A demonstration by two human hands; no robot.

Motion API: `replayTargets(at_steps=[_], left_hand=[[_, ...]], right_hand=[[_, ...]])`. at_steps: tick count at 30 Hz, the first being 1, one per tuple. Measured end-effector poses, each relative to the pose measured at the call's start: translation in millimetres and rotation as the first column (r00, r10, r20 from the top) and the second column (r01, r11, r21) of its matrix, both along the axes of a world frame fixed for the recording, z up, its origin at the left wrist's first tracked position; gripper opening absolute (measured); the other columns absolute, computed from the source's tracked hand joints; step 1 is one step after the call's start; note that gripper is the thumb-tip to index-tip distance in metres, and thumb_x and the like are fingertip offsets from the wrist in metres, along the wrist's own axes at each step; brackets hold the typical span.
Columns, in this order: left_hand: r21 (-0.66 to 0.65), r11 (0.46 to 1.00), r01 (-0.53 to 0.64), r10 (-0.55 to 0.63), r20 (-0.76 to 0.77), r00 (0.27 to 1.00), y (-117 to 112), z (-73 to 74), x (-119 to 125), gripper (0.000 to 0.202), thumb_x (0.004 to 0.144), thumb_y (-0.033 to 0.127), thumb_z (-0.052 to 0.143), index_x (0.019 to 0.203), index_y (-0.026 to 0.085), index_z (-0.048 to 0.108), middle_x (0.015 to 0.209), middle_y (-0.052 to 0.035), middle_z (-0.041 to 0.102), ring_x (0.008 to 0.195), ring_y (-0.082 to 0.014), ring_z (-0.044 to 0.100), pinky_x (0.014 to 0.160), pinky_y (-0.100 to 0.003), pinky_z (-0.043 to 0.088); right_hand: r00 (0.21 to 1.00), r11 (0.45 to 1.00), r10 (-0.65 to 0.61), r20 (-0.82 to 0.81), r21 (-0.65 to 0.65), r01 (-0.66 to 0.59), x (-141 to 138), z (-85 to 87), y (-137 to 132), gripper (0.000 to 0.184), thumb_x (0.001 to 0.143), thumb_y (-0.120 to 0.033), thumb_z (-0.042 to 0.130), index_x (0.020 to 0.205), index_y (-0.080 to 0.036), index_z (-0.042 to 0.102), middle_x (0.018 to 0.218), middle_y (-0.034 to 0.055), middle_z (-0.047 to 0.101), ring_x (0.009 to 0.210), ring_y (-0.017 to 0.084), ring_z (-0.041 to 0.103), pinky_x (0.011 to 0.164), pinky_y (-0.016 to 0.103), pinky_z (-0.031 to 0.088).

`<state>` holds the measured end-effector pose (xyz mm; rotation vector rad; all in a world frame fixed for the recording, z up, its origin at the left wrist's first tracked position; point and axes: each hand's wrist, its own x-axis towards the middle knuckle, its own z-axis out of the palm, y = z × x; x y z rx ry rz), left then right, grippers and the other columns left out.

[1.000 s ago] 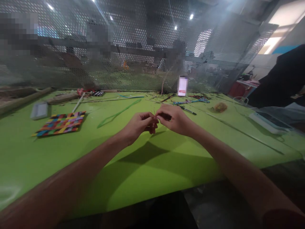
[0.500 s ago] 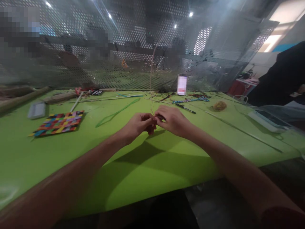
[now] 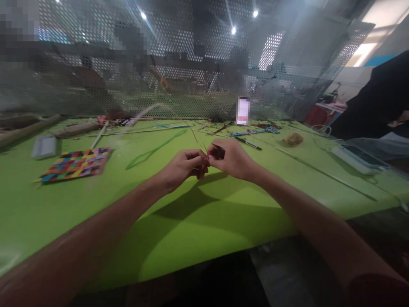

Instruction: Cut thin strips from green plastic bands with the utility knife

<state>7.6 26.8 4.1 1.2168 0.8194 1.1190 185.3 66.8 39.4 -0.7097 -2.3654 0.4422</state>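
Observation:
Over the middle of the table, my left hand (image 3: pixel 187 165) and my right hand (image 3: pixel 228 155) meet with their fingertips together. Both are closed in a pinch on a thin strip (image 3: pixel 193 132), narrow and brownish-pink near the fingers. Its far part looks like a pale, blurred arc reaching up and to the left. A short thin end stands up between the fingertips. What lies right inside the pinch is too small to make out.
Left on the green table (image 3: pixel 179 251) lie a multicoloured woven mat (image 3: pixel 75 164), a clear box (image 3: pixel 44 146) and a green loop (image 3: pixel 156 149). Behind are a lit phone (image 3: pixel 243 111) and a pen (image 3: pixel 248 143); right, a long thin stick (image 3: pixel 322 172) and a tan bundle (image 3: pixel 293 139).
The long strip, upright above my hands before, has swung to the left and blurs over the table. My hands stay pinched together in nearly the same place.

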Motion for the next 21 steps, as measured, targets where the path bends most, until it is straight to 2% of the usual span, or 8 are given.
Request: replayTargets(at_steps=[3,8,10,13,17,21], left_hand=[[-0.027,1.000,0.001,-0.001,-0.002,1.000,0,-1.3,0,0.013,0.075,0.023,0.071,0.066,0.015,0.065,0.059,0.0001,0.063,0.049,-0.0083,0.055,0.050,-0.021,0.043],[-0.054,0.998,0.042,-0.044,-0.027,0.999,-5,1.4,2,0.006,0.072,0.015,0.068,0.066,0.014,0.065,0.060,-0.0011,0.064,0.051,-0.0089,0.056,0.051,-0.021,0.044],[-0.072,0.996,0.057,-0.058,-0.015,0.998,-7,3.0,3,0.005,0.073,0.014,0.066,0.068,0.014,0.066,0.061,-0.0014,0.064,0.052,-0.0095,0.057,0.051,-0.022,0.045],[-0.105,0.994,0.016,-0.015,0.010,1.000,-5,3.5,3,0.007,0.076,0.014,0.065,0.069,0.014,0.065,0.061,-0.0011,0.062,0.051,-0.0094,0.056,0.049,-0.021,0.044],[-0.129,0.991,-0.027,0.034,0.055,0.998,0,1.1,2,0.010,0.079,0.014,0.064,0.069,0.015,0.062,0.060,-0.0003,0.060,0.049,-0.0090,0.054,0.046,-0.021,0.042],[-0.123,0.992,-0.004,0.015,0.086,0.996,0,-0.7,2,0.009,0.077,0.015,0.067,0.070,0.015,0.062,0.063,-0.0006,0.060,0.049,-0.0090,0.054,0.046,-0.021,0.042]], right_hand=[[1.000,0.998,-0.012,-0.009,-0.065,0.012,-1,-0.5,-1,0.004,0.078,-0.012,0.060,0.074,-0.011,0.058,0.064,-0.0022,0.055,0.059,0.006,0.041,0.059,0.021,0.030],[0.999,0.997,-0.040,-0.017,-0.060,0.039,1,-0.7,8,0.003,0.076,-0.013,0.059,0.073,-0.012,0.058,0.066,-0.0015,0.056,0.060,0.007,0.043,0.060,0.021,0.032],[0.999,0.994,-0.043,-0.024,-0.098,0.041,5,3.0,12,0.005,0.077,-0.016,0.058,0.074,-0.012,0.060,0.067,-0.0006,0.057,0.061,0.007,0.045,0.061,0.022,0.034],[1.000,0.988,0.004,0.014,-0.154,-0.002,10,12.7,14,0.012,0.082,-0.021,0.058,0.080,-0.011,0.064,0.069,0.0004,0.058,0.062,0.008,0.045,0.061,0.022,0.035],[0.993,0.991,0.078,0.085,-0.113,-0.069,13,21.3,9,0.015,0.086,-0.021,0.058,0.092,-0.011,0.067,0.072,0.0006,0.059,0.063,0.008,0.044,0.062,0.022,0.034],[0.993,0.994,0.096,0.063,-0.060,-0.092,9,16.9,4,0.010,0.086,-0.019,0.060,0.088,-0.011,0.067,0.073,0.0001,0.058,0.063,0.008,0.042,0.063,0.022,0.033]])
